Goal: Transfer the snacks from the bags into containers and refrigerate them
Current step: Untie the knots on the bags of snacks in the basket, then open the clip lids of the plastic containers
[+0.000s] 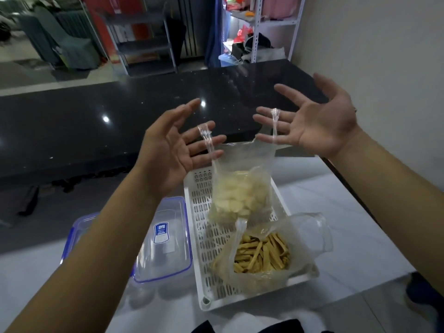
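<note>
A white perforated tray (199, 236) on the pale table holds two clear plastic bags. The far bag (240, 195) contains pale round chips and stands upright, its two handles sticking up. The near bag (262, 253) holds yellow-brown snack sticks and lies open. My left hand (173, 150) hovers above and left of the chip bag, palm turned inward, fingers spread. My right hand (314, 121) is raised on the bag's right, palm facing left, fingers spread. Neither hand holds anything; the handles stand just in front of the fingers. A clear container with a blue-rimmed lid (165, 239) sits left of the tray.
A second blue-rimmed container (77, 231) lies partly hidden under my left forearm. A dark stone counter (96, 121) runs across behind the table. Metal shelving (254, 27) and a cream wall (372, 44) stand beyond it.
</note>
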The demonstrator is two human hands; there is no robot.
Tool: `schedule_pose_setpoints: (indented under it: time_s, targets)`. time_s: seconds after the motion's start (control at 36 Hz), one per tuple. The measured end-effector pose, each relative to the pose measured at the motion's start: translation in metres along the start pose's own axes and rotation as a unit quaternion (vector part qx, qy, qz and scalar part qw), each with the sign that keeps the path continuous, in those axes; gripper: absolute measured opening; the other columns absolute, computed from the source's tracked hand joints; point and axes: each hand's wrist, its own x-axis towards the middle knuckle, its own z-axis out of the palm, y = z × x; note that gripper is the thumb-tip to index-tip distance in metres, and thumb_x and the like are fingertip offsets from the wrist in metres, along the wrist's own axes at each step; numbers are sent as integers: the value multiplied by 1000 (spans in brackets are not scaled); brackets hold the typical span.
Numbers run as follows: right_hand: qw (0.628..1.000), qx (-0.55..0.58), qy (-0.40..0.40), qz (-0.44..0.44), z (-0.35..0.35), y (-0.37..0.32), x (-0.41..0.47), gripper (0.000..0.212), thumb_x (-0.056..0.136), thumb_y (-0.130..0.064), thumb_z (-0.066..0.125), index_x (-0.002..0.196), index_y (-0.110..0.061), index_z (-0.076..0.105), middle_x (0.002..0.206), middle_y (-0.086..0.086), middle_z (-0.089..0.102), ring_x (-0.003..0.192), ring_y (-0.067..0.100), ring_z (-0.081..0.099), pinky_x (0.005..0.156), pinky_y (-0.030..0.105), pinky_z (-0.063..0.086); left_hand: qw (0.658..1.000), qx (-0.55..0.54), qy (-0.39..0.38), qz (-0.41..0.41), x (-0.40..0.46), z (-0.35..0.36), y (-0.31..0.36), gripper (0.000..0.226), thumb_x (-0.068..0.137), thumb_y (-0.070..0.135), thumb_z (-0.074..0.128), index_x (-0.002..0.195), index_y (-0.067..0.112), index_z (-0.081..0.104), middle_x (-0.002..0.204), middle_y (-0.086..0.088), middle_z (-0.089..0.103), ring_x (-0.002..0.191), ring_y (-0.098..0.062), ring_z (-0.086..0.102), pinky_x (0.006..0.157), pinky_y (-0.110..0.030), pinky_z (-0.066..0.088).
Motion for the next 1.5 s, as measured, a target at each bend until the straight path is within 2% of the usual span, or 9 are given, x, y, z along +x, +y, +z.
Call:
schedule_pose_setpoints:
  time_s: [0.22,0.47,0.64,0.75,0.94,1.19,1.31,1.39,1.5]
  targets:
    - [988,-69,133,47,-32,37,7,61,94,-52,54,138,-10,55,138,28,56,115,49,63,96,63,50,995,3,85,-55,10,-9,-46,46,96,41,53,140,27,58,149,-14,48,115,-37,68,104,-52,50]
    - [960,-248,122,49,-32,22,-5,53,92,-61,52,131,-26,63,124,14,70,110,36,70,93,55,54,977,179,111,-28,-1,-10,-48,48,96,47,49,143,35,54,138,-6,61,111,-28,71,104,-46,50]
    - [813,-571,93,-64,1,22,-35,41,94,-57,56,132,-42,58,121,-23,59,109,0,56,86,24,41,855,507,106,13,-32,-4,-39,61,88,68,50,146,57,35,136,28,52,119,7,51,91,-22,40]
    - [723,-684,26,-91,25,33,-67,62,85,-73,48,143,-50,42,150,-22,40,133,1,38,99,31,35,737,659,153,9,-67,4,-49,79,78,86,34,151,55,26,167,11,17,153,-12,14,122,-46,21]
    - [593,-795,-103,-73,63,85,-88,81,79,-85,22,153,-51,20,167,-14,7,153,9,-7,124,52,1,726,629,260,-97,-131,0,-105,82,76,81,31,152,55,22,170,9,5,156,-14,-1,125,-46,9]
    - [519,-808,-258,-109,97,147,-119,81,80,-82,8,152,-47,21,167,-7,14,155,20,-2,121,56,2,692,615,339,-166,-235,-14,-145,83,85,83,33,156,44,22,169,2,14,156,-22,11,124,-48,20]
    - [518,-797,-278,-139,125,176,-143,73,87,-78,22,151,-44,30,167,-4,19,155,24,-2,121,58,-1,698,583,363,-202,-275,-25,-153,95,71,92,23,155,50,13,170,5,1,157,-21,-2,126,-47,12]
    - [529,-781,-287,-164,145,204,-159,69,89,-74,30,149,-41,37,167,-1,19,155,23,-4,122,54,-4,704,579,361,-196,-305,-38,-156,82,83,83,34,155,51,12,171,2,0,157,-22,-4,126,-48,10]
    - [538,-789,-266,-129,159,258,-172,76,84,-81,18,152,-47,25,169,-6,9,154,18,-13,123,53,-2,711,570,359,-199,-346,-60,-154,91,72,85,24,156,52,10,170,6,-5,156,-21,-8,126,-49,9]
